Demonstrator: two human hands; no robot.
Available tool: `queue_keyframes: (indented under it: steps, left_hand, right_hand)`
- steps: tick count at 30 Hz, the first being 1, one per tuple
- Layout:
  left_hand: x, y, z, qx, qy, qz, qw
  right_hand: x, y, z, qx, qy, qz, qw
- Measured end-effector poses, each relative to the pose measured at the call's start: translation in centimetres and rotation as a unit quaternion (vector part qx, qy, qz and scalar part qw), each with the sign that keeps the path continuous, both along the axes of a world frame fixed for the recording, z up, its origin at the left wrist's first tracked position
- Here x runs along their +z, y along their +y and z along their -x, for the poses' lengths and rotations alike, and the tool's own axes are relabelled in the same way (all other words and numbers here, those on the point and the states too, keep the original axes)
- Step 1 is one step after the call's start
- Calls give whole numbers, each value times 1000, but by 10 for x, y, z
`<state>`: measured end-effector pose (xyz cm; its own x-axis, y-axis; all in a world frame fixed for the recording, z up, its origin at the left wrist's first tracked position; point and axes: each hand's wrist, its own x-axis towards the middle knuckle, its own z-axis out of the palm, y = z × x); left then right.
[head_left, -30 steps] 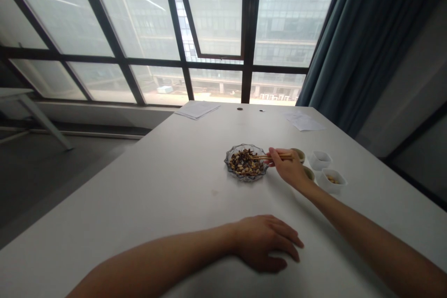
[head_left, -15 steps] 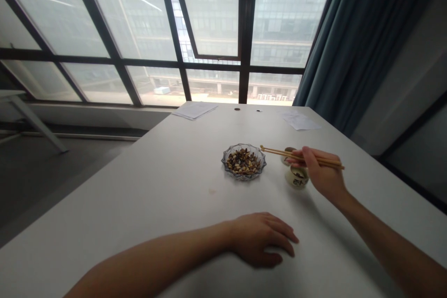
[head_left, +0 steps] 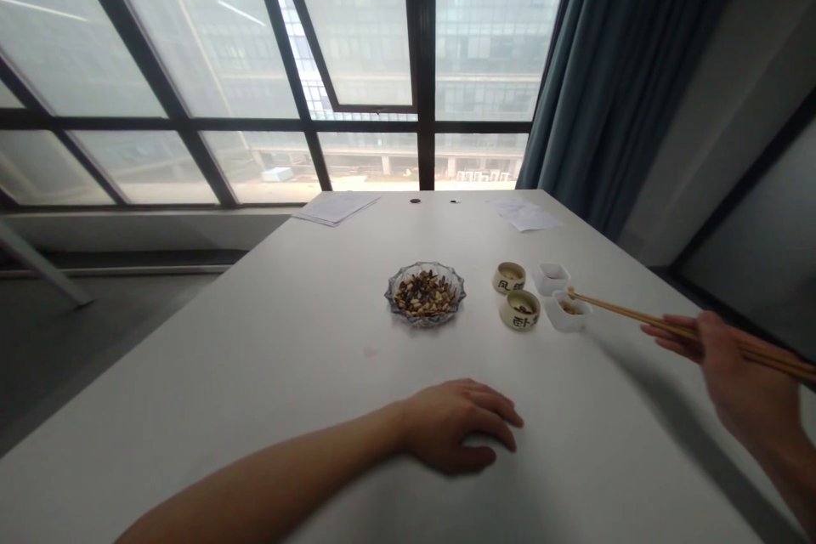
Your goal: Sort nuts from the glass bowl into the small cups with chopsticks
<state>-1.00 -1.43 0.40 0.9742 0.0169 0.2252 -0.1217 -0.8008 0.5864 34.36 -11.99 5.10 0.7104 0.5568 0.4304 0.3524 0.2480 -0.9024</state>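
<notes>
A: What've we got for the R hand (head_left: 743, 378)?
B: Closed round chopsticks (head_left: 637, 313), thumb on top. Butt ends run off R edge, so we can't see full length. Part of the grip's hidden behind thumb & back of hand; forearm cut off too.
A: Tips?
B: Small pale bit (head_left: 571, 293) at the tips, prob. pinched. Too small for us to ID. Overlaps far rim of front white tub (head_left: 566, 321); can't tell if touching or just above.
A: Tub contents?
B: Few brownish bits, blurry. Rear white tub (head_left: 552, 279) stands just behind; we can't make out its contents clearly.
A: And L hand (head_left: 457, 427)?
B: Palm down on table (head_left: 306, 382), fingers loosely spread, thumb apart, nothing visible in hold. Underside hidden from us; forearm cut off at bottom edge.
A: Main stock?
B: Mixed seeds (head_left: 426, 293), dark & pale, heaped in glass bowl (head_left: 391, 293), mid-table. Lower layers we can't sort out.
A: Betw. bowl & tubs?
B: Two ceramic cups, rear one (head_left: 502, 282) & front one (head_left: 518, 320). Dark bits in front cup; rear's unclear to us. Lettering on both wraps out of sight.
</notes>
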Motion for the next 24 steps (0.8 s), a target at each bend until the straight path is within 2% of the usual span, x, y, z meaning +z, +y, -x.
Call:
queue_keyframes:
  steps: [6,12,17,24]
  left_hand:
    - [5,0,1,5,11,0,1000]
    - [6,2,1,-11,13,1,1000]
    - [5,2,1,-13,9,-1,1000]
    - [7,1,1,-12,14,-1,1000]
  right_hand:
    - [-1,5,-2,14,54,-13,998]
    - [-6,5,-4,21,61,11,998]
    - [-2,2,-1,23,58,20,998]
    - [-6,3,-3,20,50,13,998]
